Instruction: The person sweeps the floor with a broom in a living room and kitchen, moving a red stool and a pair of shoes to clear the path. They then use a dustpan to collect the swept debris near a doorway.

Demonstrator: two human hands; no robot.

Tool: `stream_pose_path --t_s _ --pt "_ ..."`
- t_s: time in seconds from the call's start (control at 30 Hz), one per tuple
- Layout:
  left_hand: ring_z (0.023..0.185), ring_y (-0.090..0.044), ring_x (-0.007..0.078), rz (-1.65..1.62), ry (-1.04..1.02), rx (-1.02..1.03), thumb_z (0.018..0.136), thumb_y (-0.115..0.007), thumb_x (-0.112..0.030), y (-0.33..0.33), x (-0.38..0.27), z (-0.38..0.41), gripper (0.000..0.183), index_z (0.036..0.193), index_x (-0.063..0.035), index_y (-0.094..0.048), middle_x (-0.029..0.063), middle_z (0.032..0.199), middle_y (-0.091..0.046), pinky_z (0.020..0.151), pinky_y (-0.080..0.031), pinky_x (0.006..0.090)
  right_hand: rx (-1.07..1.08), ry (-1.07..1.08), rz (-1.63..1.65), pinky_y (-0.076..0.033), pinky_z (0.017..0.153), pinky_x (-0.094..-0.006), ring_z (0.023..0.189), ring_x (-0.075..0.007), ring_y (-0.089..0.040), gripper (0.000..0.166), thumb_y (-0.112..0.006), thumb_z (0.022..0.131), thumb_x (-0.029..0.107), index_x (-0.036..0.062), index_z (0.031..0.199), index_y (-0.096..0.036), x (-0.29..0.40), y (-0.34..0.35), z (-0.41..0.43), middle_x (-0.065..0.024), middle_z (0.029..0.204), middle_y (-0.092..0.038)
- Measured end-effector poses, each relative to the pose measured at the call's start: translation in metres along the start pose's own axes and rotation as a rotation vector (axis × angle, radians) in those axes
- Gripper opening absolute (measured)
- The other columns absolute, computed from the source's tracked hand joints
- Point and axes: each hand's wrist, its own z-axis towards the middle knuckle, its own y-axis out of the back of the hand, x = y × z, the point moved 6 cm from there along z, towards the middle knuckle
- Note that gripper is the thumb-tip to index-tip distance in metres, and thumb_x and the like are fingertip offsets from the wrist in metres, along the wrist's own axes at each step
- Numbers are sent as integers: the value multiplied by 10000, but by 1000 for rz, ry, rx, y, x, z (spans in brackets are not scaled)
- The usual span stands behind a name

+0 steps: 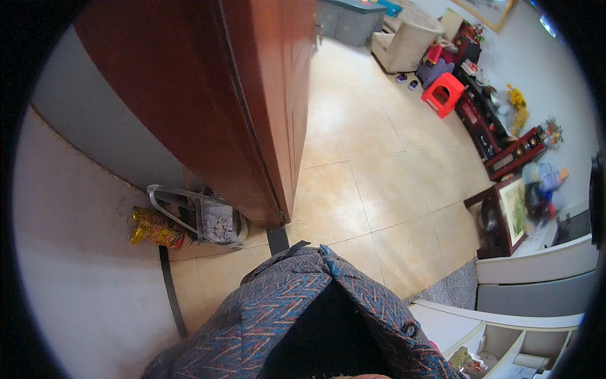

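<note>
Both my hands are out of view. A thin skin-toned sliver shows at the bottom rim, too little to identify. My patterned quilted jacket (284, 308) fills the lower middle, parted over dark clothing. Ahead and to the left rises a reddish-brown wooden door frame (265, 118), its foot beside a dark floor strip (278, 239). In the corner left of it stands a metal-framed folding step stool (218, 220). A shiny yellow and red packet (156, 230) lies beside the stool, against the pale wall (85, 237).
Beige floor tiles (378, 189) stretch ahead. Along the right are a red plastic stool (443, 94), a dark low cabinet (480, 121), a tower speaker (516, 154) and a wooden-framed picture (513, 213). A cream armchair (405, 42) stands farther back. Open drawer compartments (502, 341) are at lower right.
</note>
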Motion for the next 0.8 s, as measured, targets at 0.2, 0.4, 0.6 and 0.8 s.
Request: stream_pose_path --t_s 0.2,0.4,0.6,0.8 --pt "704 -548 178 -3 0 -19 914 -565 -205 -1 -15 -5 188 811 -56 -615 47 799 -614 630 -410 384 63 -48 18 -494 821 -273 904 -126 -616 263 -665 892 127 -56 1081 -670 -7 18 -18 -61 1027 -699" --pt "696 -542 162 2 -1 -32 925 -561 -214 -3 -30 -14 200 804 -59 -604 34 792 -606 615 -403 372 149 -65 4 -494 823 -272 899 -123 -616 257 -664 893 128 -59 1069 -676 -10 32 -36 -58 1020 -701" --pt "689 -535 147 -3 -9 -50 936 -557 -222 -2 -42 -27 214 797 -63 -593 21 784 -598 601 -395 360 273 -69 -20 -493 824 -270 893 -120 -616 250 -663 894 128 -63 1055 -682 -16 44 -39 -54 1012 -704" --pt "681 -528 131 14 -32 -68 947 -553 -231 6 -57 -33 229 790 -66 -582 8 776 -590 587 -388 348 373 -62 -42 -492 826 -268 887 -116 -616 245 -662 895 129 -67 1040 -688 -14 49 -49 -50 1004 -707"
